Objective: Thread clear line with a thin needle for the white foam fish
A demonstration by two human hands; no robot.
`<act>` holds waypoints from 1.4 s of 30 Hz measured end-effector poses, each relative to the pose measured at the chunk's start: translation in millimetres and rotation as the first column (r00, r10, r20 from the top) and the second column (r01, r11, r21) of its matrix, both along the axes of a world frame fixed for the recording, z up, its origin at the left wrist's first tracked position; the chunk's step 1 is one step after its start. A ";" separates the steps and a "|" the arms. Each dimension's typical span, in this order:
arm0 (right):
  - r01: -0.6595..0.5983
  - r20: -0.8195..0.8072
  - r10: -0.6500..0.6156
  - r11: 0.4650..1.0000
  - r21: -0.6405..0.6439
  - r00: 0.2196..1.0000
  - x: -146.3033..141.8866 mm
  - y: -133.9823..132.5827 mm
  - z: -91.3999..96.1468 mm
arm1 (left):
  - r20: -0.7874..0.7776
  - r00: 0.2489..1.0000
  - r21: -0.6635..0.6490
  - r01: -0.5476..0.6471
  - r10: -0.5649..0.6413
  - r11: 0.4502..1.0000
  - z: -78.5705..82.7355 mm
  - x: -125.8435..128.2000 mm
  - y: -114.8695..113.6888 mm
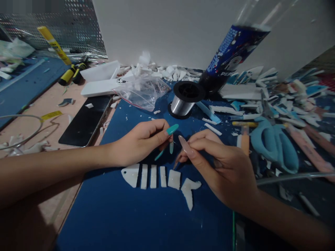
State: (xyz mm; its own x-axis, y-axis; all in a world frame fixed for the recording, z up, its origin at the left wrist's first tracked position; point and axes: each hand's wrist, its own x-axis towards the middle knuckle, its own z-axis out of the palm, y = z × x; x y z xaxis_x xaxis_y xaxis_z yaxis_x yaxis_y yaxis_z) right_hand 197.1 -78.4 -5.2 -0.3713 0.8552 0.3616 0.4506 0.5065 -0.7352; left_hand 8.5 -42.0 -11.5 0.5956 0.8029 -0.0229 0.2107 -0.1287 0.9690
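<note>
My left hand (146, 141), with long turquoise nails, is closed in a pinch above the blue mat (131, 216). Facing it, my right hand (217, 157) pinches too, its long pinkish nails close to the left fingertips. Whatever lies between the fingers is too fine to make out. Just below both hands, white cut pieces lie in a row shaped like a fish: a head piece (131, 176) with a small hole, narrow strips (153, 176), a squarish piece (174, 179) and a forked tail (189, 192). A spool of thin silvery line (180, 106) stands beyond the hands.
A cola bottle (230, 55) stands behind the spool. Blue-handled scissors (274, 143) and many white and blue scraps (288, 101) crowd the right. A clear zip bag (143, 92) lies at the back, a dark phone (85, 120) at left, a yellow marker (53, 43) farther off.
</note>
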 end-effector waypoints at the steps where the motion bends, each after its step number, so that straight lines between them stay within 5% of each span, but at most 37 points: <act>1: 0.001 -0.002 -0.001 1.000 -0.006 1.000 0.1 -0.1 -0.3 | 0.000 1.000 0.003 -0.002 0.002 1.000 0.3 0.1 0.0; 34: 0.030 -0.022 -0.031 0.999 -0.017 0.999 -0.9 0.3 -2.4 | 0.005 1.000 0.021 0.013 -0.013 1.000 -1.1 -0.5 -0.6; 42: 0.068 0.015 -0.069 0.995 0.072 0.997 2.3 -0.3 -5.3 | 0.008 0.999 0.050 -0.047 0.046 0.998 -2.9 2.6 -2.3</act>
